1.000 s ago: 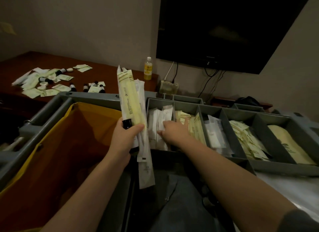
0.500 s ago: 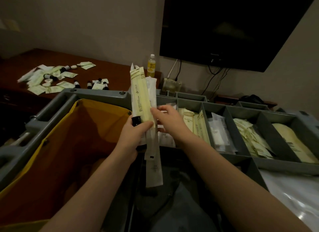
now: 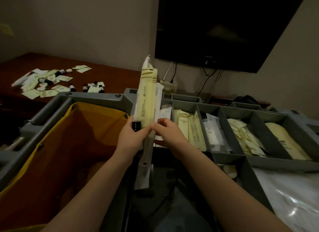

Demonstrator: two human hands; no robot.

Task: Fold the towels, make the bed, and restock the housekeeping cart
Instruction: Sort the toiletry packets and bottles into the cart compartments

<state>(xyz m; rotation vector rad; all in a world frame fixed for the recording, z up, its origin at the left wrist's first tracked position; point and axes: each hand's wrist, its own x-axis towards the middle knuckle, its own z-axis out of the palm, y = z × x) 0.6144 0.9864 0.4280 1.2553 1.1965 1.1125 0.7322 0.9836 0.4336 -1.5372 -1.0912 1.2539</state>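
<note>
Above cart, packets upright in left hand

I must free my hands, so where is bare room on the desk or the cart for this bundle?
The desk is bare right of the small bottles, up to the wall. The small rear bin looks empty, but probably too short for the bundle. The long bins are crowded with packets.

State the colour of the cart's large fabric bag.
The large fabric bag is orange, yellow-rimmed; head view.
</note>
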